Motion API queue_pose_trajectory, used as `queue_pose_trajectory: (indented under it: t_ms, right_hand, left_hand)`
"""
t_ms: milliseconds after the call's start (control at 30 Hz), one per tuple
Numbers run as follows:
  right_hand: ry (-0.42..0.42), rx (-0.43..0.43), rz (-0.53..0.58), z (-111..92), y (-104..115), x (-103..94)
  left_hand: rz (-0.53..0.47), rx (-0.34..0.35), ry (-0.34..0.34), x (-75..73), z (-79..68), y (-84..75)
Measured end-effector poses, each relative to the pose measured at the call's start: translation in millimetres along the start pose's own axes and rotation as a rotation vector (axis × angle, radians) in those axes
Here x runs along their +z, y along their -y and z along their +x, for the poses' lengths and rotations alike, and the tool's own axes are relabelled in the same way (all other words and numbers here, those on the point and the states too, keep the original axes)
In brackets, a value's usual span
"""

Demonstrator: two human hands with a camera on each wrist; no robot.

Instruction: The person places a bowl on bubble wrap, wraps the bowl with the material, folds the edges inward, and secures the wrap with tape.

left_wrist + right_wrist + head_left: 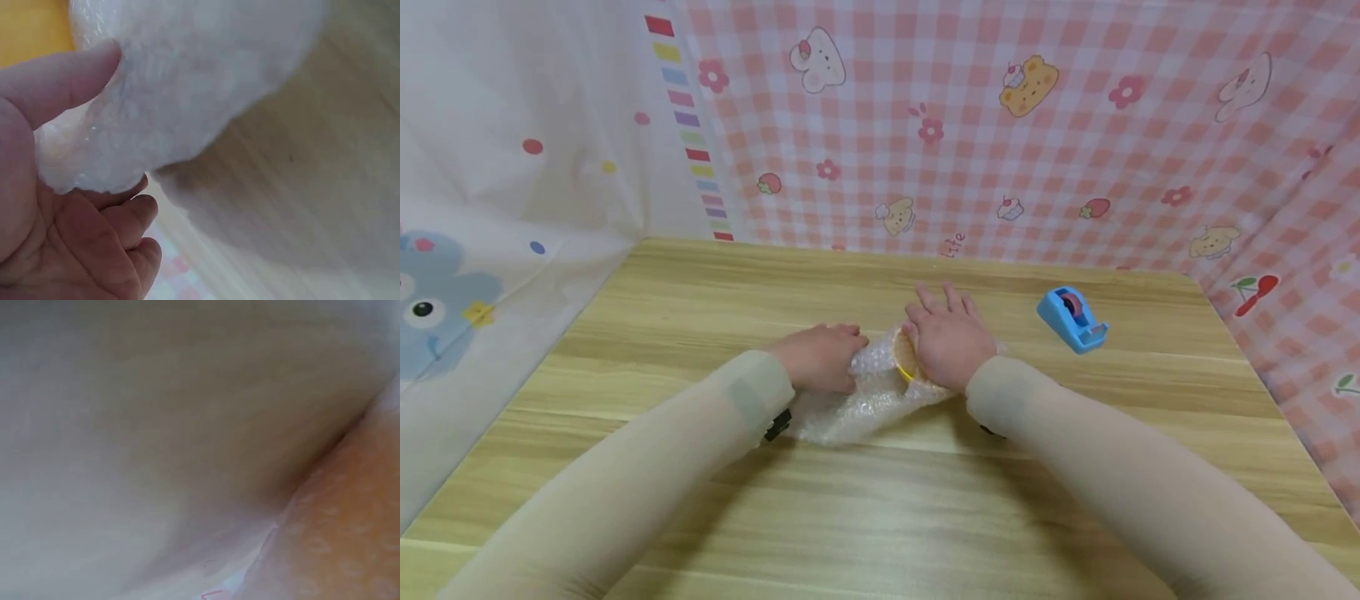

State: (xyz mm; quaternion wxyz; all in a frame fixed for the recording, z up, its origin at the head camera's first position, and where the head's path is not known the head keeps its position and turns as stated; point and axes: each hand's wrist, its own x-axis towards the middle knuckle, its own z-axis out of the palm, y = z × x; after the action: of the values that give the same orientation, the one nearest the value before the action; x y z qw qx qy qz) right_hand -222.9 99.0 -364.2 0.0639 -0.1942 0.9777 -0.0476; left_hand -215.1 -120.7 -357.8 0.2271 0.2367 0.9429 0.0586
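While the left grip (820, 358) pinches the loose near-left part of the wrap (865, 404) between thumb and fingers, the right grip (955, 346) lies flat and spread, palm pressing down on the other end without curling round anything. Both the bubble wrap and the yellow item (906, 373) lie mid-worktop (880, 517), the item partly enclosed under the right palm, with a strip of its rim showing beside that thumb. What the item is cannot be told, since wrap and palm hide most of it.

By its look, the wrap should be very light, soft and springy: a fold would likely lift again once let go, and the glossy film may slip under a light touch. It is best held by a free edge, thumb above and fingers below, without squeezing the bubbles hard. The item seems firmer, perhaps light too, though its weight and fragility cannot be judged; a broad palm over it looks safer than fingertips on the rim. Well to the right sits the blue dispenser (1070, 321), touched by neither grip.
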Motion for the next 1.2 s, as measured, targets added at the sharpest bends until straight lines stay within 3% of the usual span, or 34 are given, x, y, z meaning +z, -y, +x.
queue_pose_trajectory:
  t_ms: [233, 433, 667, 900, 1200]
  right_hand:
    - [-0.026, 0.050, 0.021, 1.3, -0.2, 1.2]
    - [-0.022, 0.086, 0.016, 3.0, 1.1, -0.4]
    - [-0.003, 0.100, 0.019, 1.7, 3.5, -2.0]
    - [0.000, 0.112, 0.020, 1.7, 4.3, 0.2]
    - [-0.005, 0.112, 0.018, 1.0, 5.0, 0.1]
  left_hand:
    - [0.039, 0.001, -0.089, -2.5, -5.5, 14.8]
    - [-0.052, 0.006, -0.130, 0.0, -13.9, 30.0]
    - [-0.176, -0.026, -0.045, -1.0, -32.0, 38.1]
    - [-0.250, 0.026, 0.081, -2.8, -42.3, 45.7]
    - [-0.392, 0.052, 0.123, -11.1, -43.6, 46.1]
